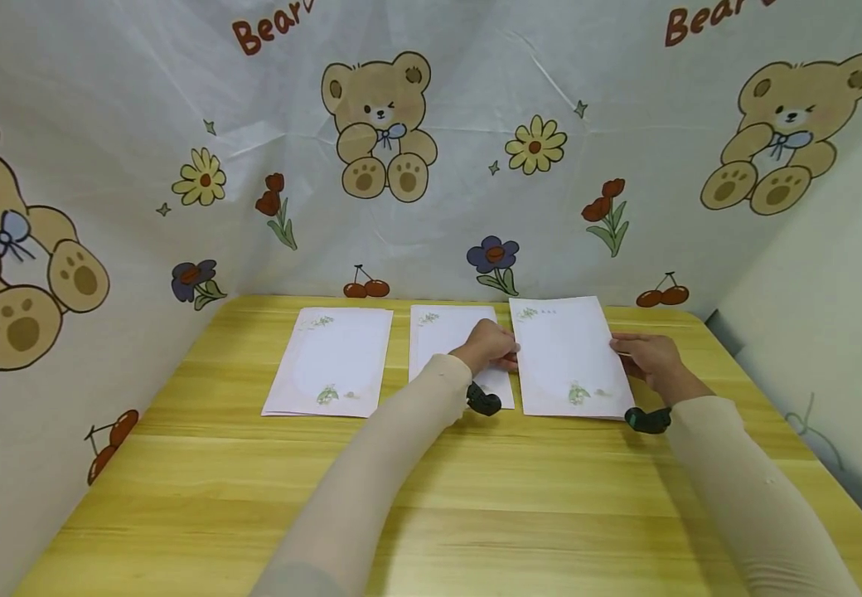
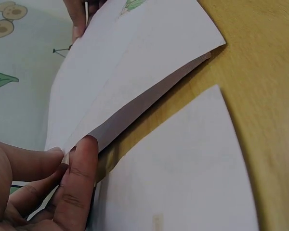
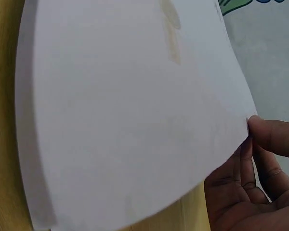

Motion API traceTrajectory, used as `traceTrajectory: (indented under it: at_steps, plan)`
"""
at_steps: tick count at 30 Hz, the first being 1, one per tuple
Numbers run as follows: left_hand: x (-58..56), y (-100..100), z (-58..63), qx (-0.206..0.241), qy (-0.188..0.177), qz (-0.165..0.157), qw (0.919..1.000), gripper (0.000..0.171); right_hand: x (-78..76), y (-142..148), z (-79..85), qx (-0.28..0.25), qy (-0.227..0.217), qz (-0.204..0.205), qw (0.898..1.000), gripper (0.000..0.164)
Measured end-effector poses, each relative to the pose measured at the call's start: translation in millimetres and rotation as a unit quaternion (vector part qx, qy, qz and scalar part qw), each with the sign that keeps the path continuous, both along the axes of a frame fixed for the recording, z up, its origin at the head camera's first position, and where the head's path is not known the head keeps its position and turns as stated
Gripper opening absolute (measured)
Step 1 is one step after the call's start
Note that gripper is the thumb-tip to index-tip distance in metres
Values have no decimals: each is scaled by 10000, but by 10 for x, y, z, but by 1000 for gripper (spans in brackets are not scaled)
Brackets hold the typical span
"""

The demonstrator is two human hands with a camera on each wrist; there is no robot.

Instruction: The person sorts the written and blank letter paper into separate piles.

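Note:
A white sheet of paper (image 1: 565,356) with pale green plant prints is held between both hands at the right of the row, raised slightly off the table. My left hand (image 1: 489,344) pinches its left edge between thumb and fingers, as the left wrist view also shows. On the opposite edge, my right hand (image 3: 262,163) grips the paper between thumb and fingers. Under the left forearm lies a middle pile of similar sheets (image 1: 437,336), partly hidden. Whether more than one sheet is held, I cannot tell.
Another small pile of printed sheets (image 1: 334,361) lies at the left on the yellow wood-grain table (image 1: 200,464). Behind the table hangs a white cloth (image 1: 461,215) with bears, flowers and cherries. A pale surface (image 1: 834,332) borders the table's right side.

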State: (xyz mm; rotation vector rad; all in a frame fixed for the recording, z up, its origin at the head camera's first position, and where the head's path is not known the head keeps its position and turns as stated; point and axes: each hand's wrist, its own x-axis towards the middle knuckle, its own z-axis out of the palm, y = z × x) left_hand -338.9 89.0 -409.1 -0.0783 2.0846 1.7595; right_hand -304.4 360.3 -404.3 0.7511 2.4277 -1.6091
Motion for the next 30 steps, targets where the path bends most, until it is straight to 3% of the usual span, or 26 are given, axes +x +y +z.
traceTrajectory:
  at_steps: [5, 8, 10, 18, 24, 30]
  plan:
    - [15, 7, 13, -132, -49, -20, 9999, 17, -15, 6, -15, -13, -221, -93, 9997, 51]
    - [19, 6, 18, -118, -117, 20, 9999, 12, -29, 8, -37, 48, -264, -48, 9996, 51]
    - [15, -2, 22, -92, -158, -33, 9998, 7, -41, 11, -53, 114, -271, -23, 9996, 52]
    - [-23, -28, 53, -417, -112, -462, 9980, 23, -47, 18, -70, 337, -218, -48, 9992, 55]
    - [-4, -55, 96, -625, -2, -503, 9968, 33, -2, 2, -46, 381, -104, -163, 9991, 52]
    - [-56, -173, 197, -138, 62, -609, 9980, 41, 10, -72, -40, 415, 91, -25, 9991, 54]
